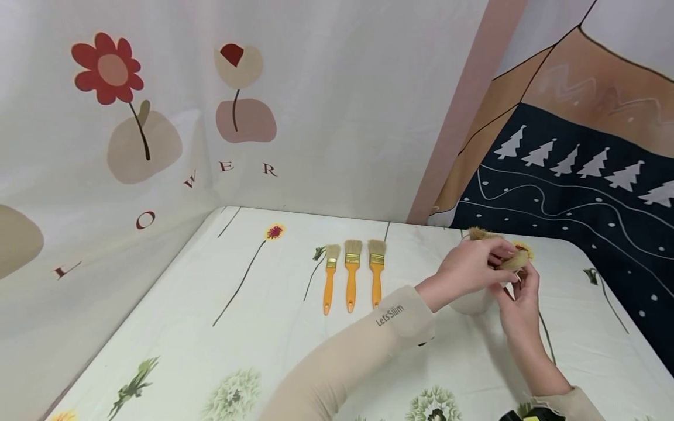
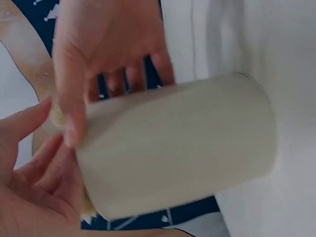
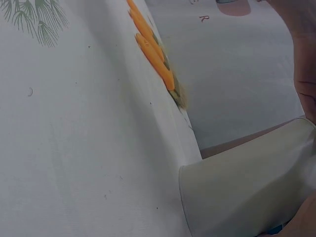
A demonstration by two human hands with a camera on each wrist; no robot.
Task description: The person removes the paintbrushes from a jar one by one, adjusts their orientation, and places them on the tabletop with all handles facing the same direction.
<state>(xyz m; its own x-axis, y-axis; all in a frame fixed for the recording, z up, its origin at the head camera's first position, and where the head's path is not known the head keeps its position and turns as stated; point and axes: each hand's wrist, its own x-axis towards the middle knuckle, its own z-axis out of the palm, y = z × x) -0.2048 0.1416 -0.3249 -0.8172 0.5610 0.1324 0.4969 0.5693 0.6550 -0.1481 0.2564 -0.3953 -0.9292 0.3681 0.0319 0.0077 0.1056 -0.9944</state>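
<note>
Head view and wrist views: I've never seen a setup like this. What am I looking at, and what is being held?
There is no machine here: a person works with bare hands. The head picture comes from a camera worn on the head, looking forward and down; the other two come from cameras on the left and right wrists, so the scene looks turned sideways. On the flower-printed table, three orange-handled brushes lie in a row, and to their right stands a pale cylindrical container. At its top, the left hand appears to pinch a bristle tuft. The right hand is beside it, thumb at the container's rim; whether it grips is unclear.
</note>
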